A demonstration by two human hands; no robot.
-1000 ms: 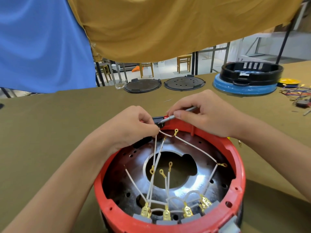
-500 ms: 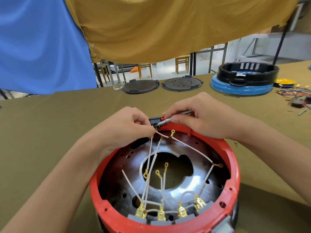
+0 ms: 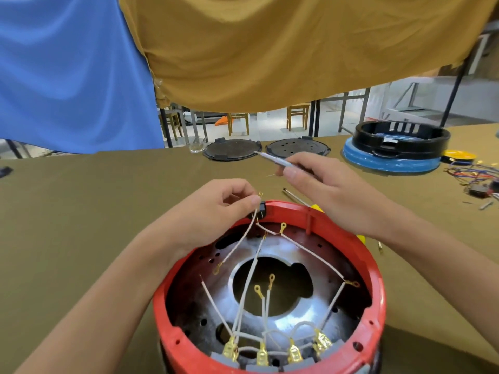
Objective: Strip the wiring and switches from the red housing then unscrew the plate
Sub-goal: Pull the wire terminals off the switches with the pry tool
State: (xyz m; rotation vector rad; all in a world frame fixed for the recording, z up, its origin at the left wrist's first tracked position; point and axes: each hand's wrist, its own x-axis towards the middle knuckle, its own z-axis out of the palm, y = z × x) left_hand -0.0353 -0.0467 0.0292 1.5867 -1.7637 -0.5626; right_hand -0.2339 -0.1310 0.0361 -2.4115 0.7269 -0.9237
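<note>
One red housing (image 3: pixel 270 354) sits at the table's (image 3: pixel 81 211) near edge, holding one metal plate (image 3: pixel 302 319), white wires (image 3: pixel 243 300) and four grey switches (image 3: pixel 270 367). The left hand (image 3: pixel 216 211) pinches a wire; the right hand (image 3: pixel 329 190) grips a screwdriver (image 3: pixel 272 159). Two black lids (image 3: pixel 232 149) lie at the far edge.

One red housing (image 3: pixel 270 357), two hands, four brass spade connectors, two black perforated discs

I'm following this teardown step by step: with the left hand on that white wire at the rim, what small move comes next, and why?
Probably the left hand draws the white wire clear of the small black switch on the red round plastic housing: its brass terminal shows above the fingertips, and the right hand holds the thin metal tool lifted away.
</note>
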